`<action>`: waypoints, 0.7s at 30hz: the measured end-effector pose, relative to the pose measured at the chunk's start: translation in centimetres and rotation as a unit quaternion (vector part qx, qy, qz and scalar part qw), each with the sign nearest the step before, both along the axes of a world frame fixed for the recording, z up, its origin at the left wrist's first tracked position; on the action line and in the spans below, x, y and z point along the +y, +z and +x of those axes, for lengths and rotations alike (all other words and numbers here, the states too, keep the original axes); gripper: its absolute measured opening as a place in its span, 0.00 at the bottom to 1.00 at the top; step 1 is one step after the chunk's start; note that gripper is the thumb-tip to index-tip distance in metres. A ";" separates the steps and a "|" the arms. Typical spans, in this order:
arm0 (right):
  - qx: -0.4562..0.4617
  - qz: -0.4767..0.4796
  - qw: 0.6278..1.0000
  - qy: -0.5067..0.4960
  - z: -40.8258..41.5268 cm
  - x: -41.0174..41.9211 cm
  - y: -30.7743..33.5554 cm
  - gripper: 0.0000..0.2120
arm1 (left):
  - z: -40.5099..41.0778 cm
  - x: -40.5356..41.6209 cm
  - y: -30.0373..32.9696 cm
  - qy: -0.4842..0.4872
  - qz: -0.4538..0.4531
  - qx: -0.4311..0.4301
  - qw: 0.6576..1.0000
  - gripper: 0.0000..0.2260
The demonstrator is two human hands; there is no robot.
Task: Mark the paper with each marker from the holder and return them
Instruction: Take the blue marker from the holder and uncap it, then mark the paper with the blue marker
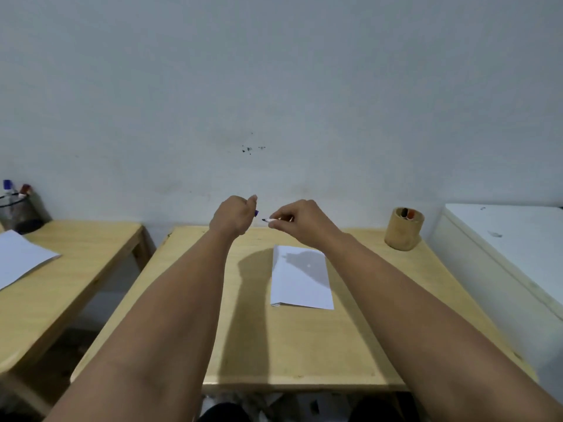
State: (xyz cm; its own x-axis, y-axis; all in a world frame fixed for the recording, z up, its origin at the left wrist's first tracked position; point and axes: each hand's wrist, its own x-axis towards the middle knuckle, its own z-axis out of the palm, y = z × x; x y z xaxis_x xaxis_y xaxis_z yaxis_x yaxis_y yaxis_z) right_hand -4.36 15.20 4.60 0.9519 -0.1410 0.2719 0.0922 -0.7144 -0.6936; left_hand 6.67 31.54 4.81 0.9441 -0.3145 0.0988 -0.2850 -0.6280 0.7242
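Observation:
Both my hands are raised above the far edge of the wooden table (274, 345). My right hand (300, 220) pinches a white marker (271, 220) with its dark tip bare and pointing left. My left hand (236, 214) is closed around a blue marker cap (256, 212), a short gap left of the tip. A folded white paper (300, 287) lies on the table below my right hand. The round wooden holder (403, 231) stands at the table's far right corner with a dark and an orange marker (407, 213) in it.
A second wooden table (61, 284) on the left carries a white sheet (21, 257) and a dark mesh cup (18, 213) with pens. A white cabinet (511, 254) borders the right side. A plain wall is right behind the tables.

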 end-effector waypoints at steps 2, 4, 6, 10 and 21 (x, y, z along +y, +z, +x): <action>0.011 -0.046 0.999 -0.009 0.6 -1.3 -1.9 0.08 | 1.7 1.1 -2.0 0.044 0.063 -0.046 0.996 0.26; 0.034 0.005 0.999 -0.028 1.1 -2.6 -3.8 0.06 | 2.8 1.9 -4.4 0.052 0.139 -0.090 0.985 0.26; 0.052 0.104 0.992 -0.058 1.8 -3.3 -5.2 0.10 | 3.2 1.5 -6.7 0.038 0.214 -0.119 0.969 0.26; 0.040 0.349 0.929 -0.117 3.6 -4.2 -6.4 0.11 | 3.3 0.1 -10.9 -0.022 0.325 -0.153 0.933 0.23; 0.005 0.454 0.881 -0.134 3.0 -4.4 -5.8 0.07 | 1.9 0.8 -12.2 0.043 0.287 -0.187 0.938 0.28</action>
State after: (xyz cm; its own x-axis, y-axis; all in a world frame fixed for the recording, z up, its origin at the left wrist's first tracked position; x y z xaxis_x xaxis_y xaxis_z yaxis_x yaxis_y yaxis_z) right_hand -1.32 10.80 -1.22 0.8530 -0.5163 -0.0769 -0.0049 0.1393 -0.9902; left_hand 8.60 32.32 -7.39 0.9015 -0.3408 0.2666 -0.3817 -0.9166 0.1188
